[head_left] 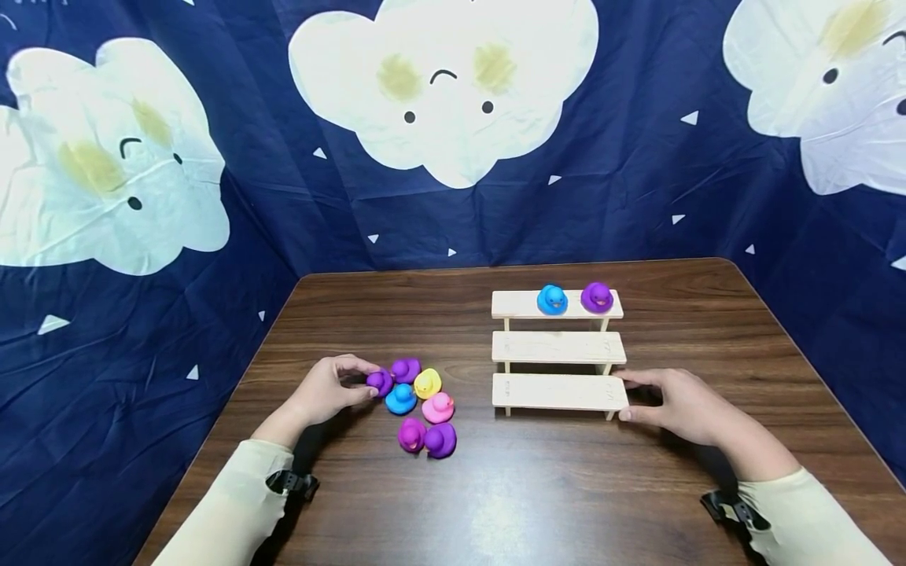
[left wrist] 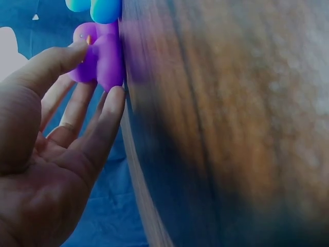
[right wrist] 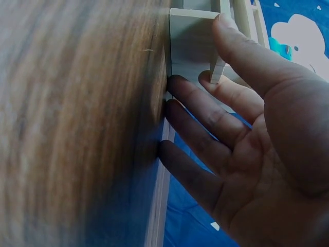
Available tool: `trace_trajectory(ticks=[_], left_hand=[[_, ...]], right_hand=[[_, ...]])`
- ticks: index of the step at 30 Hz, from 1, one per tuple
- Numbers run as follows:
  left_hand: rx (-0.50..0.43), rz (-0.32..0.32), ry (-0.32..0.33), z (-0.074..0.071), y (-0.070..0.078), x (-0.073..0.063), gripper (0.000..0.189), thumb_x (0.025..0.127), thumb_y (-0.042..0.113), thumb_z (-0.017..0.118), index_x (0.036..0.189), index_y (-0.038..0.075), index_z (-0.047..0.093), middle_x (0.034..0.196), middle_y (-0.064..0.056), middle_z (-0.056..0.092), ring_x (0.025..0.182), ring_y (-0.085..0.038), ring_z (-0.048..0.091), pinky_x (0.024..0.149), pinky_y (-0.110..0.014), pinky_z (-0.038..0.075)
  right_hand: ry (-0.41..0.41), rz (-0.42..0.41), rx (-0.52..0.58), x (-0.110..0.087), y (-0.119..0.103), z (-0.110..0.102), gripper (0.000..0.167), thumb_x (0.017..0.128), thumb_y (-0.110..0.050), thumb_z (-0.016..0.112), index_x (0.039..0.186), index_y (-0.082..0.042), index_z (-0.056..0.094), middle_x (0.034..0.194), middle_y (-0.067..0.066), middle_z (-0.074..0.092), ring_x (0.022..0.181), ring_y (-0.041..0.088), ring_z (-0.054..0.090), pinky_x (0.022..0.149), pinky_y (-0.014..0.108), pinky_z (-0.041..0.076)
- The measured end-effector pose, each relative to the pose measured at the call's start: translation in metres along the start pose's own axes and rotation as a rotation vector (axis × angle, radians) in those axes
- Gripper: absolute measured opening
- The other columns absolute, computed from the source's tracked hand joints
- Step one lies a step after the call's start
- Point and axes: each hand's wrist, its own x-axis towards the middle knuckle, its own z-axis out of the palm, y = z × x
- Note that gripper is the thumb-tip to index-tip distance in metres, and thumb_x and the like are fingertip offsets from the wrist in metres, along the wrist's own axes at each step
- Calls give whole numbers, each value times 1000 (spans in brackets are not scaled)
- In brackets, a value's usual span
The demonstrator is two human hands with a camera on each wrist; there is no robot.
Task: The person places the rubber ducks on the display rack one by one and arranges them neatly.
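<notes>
Ducks, small toy ones, sit in a bunch on the left part of the brown table. The left hand pinches a purple duck between its thumb and fingers. That duck is at the left end of the bunch. Just beside it are a second purple duck and a blue duck. A yellow duck and a pink duck are a bit more to the right. Closer to the person, a pinkish-purple duck and one more purple duck sit right next to each other.

On the right part of the table is a wooden stand with three steps, like little stairs. The right hand pinches the right end of the lowest step with its thumb and a finger. Its other fingers are spread out, with their tips down by the table. Two ducks are up on the top step, a blue one and, to its right, a purple one. A dark blue cloth with white clouds hangs behind the table.
</notes>
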Motion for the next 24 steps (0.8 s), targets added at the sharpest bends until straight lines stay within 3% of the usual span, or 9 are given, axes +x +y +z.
trace_trajectory(ticks=[6, 15, 20, 24], left_hand=[[-14, 17, 74, -3, 3, 2, 30, 86, 7, 87, 114, 7, 79, 110, -9, 76, 100, -21, 74, 83, -26, 61], [-46, 143, 199, -4, 26, 14, 29, 84, 0, 86, 112, 3, 80, 104, -11, 76, 94, -19, 73, 84, -32, 63], [-88, 182, 186, 4, 44, 24, 29, 86, 3, 86, 115, 4, 80, 106, -10, 76, 95, -17, 73, 86, -38, 63], [-114, 207, 171, 12, 57, 33, 30, 87, 2, 85, 116, 6, 80, 107, -8, 75, 97, -19, 73, 88, -35, 62]], right_hand=[[-1, 1, -10, 0, -1, -1, 63, 89, -47, 83, 140, -14, 68, 121, -1, 76, 119, 31, 65, 99, 60, 53], [-2, 4, -9, -1, -1, -1, 63, 89, -48, 83, 140, -13, 68, 122, 0, 75, 120, 33, 65, 99, 62, 52], [1, 8, -16, -2, -2, -1, 63, 89, -47, 83, 140, -13, 68, 123, 1, 75, 121, 34, 65, 100, 62, 52], [4, 6, -20, -1, -2, -1, 64, 89, -49, 82, 140, -13, 68, 123, 1, 75, 121, 34, 65, 100, 62, 52]])
